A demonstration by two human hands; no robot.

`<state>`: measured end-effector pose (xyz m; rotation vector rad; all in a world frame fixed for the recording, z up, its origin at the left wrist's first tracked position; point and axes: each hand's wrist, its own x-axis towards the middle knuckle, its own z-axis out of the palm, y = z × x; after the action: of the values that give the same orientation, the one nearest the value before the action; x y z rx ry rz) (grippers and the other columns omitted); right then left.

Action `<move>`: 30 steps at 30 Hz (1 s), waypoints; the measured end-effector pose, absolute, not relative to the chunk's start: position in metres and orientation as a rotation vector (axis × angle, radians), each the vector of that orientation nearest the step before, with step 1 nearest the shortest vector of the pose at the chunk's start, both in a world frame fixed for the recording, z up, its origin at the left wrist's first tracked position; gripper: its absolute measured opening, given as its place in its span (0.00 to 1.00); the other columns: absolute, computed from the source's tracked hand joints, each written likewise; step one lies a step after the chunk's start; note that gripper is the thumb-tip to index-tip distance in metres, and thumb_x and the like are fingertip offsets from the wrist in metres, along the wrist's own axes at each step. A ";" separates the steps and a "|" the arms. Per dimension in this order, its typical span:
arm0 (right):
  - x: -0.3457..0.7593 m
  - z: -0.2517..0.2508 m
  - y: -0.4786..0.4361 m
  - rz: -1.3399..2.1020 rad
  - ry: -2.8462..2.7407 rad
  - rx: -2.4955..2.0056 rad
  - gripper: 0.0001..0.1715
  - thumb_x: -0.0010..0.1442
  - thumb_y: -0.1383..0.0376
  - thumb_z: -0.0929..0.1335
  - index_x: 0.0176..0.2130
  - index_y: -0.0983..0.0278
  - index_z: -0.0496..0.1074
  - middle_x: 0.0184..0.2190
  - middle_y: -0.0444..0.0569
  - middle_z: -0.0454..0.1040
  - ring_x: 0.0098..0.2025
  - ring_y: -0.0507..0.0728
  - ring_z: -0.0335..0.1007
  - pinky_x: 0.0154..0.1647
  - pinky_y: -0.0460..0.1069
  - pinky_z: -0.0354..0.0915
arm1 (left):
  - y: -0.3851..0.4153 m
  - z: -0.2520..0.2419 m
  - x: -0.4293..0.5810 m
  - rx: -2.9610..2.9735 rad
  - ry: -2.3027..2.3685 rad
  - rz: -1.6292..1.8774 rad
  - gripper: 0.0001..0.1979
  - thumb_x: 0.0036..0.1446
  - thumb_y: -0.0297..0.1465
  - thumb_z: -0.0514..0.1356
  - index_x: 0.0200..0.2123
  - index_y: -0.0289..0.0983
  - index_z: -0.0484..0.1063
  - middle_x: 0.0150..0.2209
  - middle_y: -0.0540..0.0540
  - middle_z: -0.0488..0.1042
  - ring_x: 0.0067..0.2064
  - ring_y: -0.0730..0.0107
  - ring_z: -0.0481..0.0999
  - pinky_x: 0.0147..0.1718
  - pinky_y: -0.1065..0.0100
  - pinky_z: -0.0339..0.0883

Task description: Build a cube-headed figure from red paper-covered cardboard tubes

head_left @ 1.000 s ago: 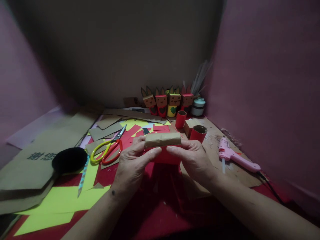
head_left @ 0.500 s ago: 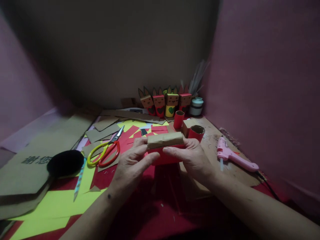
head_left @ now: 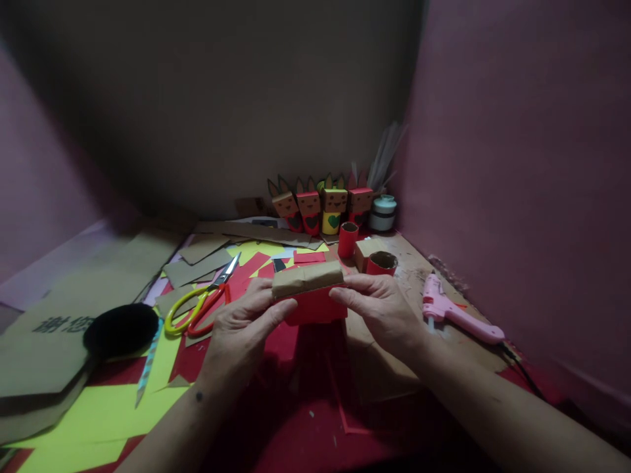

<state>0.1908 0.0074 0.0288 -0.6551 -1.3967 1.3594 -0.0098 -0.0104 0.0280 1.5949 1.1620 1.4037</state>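
Both of my hands hold a small box (head_left: 309, 279) with a brown cardboard top and a red paper front, lifted a little above the red table. My left hand (head_left: 241, 328) pinches its left end, thumb on the red front. My right hand (head_left: 382, 312) grips its right end with fingers curled round it. Two red paper-wrapped tubes (head_left: 380, 264) stand just behind the box. The scissors with yellow and red handles (head_left: 200, 302) lie left of my left hand.
A pink glue gun (head_left: 456, 312) lies on brown card at the right. Several small box figures with ears (head_left: 320, 203) and a white jar (head_left: 383, 213) stand at the back wall. Cardboard scraps, yellow paper (head_left: 98, 414), a pencil (head_left: 148, 361) and a black round pad (head_left: 121, 328) lie left.
The box and both hands have shifted slightly left in view. My right thumb has drawn back from the red front toward the box's right end.
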 end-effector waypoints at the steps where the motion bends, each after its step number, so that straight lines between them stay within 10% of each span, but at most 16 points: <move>1: 0.190 0.029 0.007 1.350 -1.398 -0.656 0.10 0.59 0.62 0.73 0.42 0.52 0.83 0.37 0.44 0.84 0.41 0.56 0.77 0.47 0.54 0.72 | -0.011 0.030 -0.009 1.583 1.167 1.409 0.06 0.56 0.34 0.67 0.37 0.48 0.84 0.38 0.50 0.81 0.42 0.64 0.76 0.42 0.69 0.70; 9: 0.185 0.039 0.014 1.189 -1.504 -0.664 0.07 0.58 0.62 0.73 0.36 0.56 0.84 0.33 0.46 0.82 0.40 0.57 0.75 0.46 0.54 0.70 | -0.015 0.043 -0.003 1.379 1.120 1.466 0.09 0.50 0.33 0.70 0.37 0.40 0.85 0.36 0.46 0.83 0.41 0.63 0.78 0.41 0.69 0.72; 16: 0.184 0.043 0.016 0.886 -1.581 -0.694 0.11 0.58 0.66 0.72 0.39 0.54 0.84 0.32 0.44 0.81 0.37 0.55 0.73 0.43 0.52 0.69 | -0.007 0.037 -0.005 1.367 1.132 1.591 0.06 0.50 0.30 0.69 0.34 0.41 0.84 0.12 0.57 0.66 0.15 0.81 0.60 0.15 0.78 0.53; 22: 0.184 0.045 0.019 1.051 -1.444 -0.647 0.10 0.57 0.65 0.73 0.40 0.54 0.84 0.31 0.44 0.81 0.34 0.54 0.74 0.37 0.50 0.71 | -0.010 0.048 0.008 1.457 1.009 1.727 0.04 0.51 0.29 0.69 0.32 0.43 0.84 0.33 0.50 0.83 0.34 0.71 0.78 0.35 0.73 0.73; 30: 0.193 0.034 0.037 0.935 -1.462 -0.604 0.08 0.57 0.65 0.73 0.37 0.53 0.84 0.35 0.44 0.82 0.39 0.55 0.74 0.45 0.52 0.70 | 0.005 0.046 0.011 1.519 1.011 1.620 0.05 0.52 0.30 0.69 0.34 0.43 0.84 0.36 0.52 0.84 0.40 0.70 0.79 0.46 0.73 0.70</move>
<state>0.1927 0.0365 0.0345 -0.6039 -1.4623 0.9348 0.0108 0.0053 0.0464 1.5189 1.0115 1.6203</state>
